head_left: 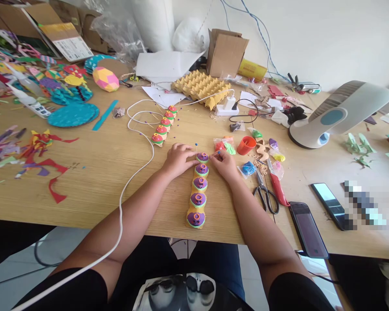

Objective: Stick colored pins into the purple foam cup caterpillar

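An egg-carton strip [200, 183] lies lengthwise before me, its bumps capped in purple clay with light green rims and orange rings. My left hand [178, 160] has thumb and fingertips against the left side of its far bump. There a thin stick with a blue ball tip [196, 145] stands upright. My right hand [226, 164] is pinched close to the other side of that bump. A small blue tip [218, 152] shows at its fingers; the rest of that piece is hidden. A second strip [164, 125], with red and green caps, lies farther back to the left.
Right of my hands are an orange cup [246, 145], clay bags, scissors [265, 192], a red-handled knife [278, 189] and phones [308, 229]. A white fan [335, 114] stands beyond. A white cable [121, 211] crosses my left arm. An egg tray [199, 85] sits behind; paper scraps lie left.
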A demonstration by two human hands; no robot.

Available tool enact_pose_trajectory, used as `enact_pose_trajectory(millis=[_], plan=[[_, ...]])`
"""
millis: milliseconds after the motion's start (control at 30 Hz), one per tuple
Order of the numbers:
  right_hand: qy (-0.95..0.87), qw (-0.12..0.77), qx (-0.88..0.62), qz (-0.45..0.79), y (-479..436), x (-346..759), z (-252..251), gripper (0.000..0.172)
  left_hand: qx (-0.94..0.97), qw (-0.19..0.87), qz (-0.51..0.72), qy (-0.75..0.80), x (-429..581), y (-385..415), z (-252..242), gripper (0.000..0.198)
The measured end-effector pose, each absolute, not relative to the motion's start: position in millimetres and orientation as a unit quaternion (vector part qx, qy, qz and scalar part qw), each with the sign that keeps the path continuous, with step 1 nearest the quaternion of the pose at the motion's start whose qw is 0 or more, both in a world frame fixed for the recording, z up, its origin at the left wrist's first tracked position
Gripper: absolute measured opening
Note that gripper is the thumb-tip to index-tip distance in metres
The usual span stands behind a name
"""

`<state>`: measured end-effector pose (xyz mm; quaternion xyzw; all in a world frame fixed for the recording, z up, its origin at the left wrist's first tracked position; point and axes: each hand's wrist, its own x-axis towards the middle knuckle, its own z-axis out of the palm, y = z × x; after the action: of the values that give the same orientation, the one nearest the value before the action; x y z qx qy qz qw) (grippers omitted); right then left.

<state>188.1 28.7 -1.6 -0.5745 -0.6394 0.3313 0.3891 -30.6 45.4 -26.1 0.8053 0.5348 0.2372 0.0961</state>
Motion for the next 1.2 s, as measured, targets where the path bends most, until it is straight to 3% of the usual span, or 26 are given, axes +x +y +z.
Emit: enact_pose_trajectory(millis=[1200], plan=[[-0.647,0.392,-0.547,0.358,33.8,189.5,-8.5,0.021,0.804,0.102,0.234,0.537,-30.2,43.2,-21.8,0.040]])
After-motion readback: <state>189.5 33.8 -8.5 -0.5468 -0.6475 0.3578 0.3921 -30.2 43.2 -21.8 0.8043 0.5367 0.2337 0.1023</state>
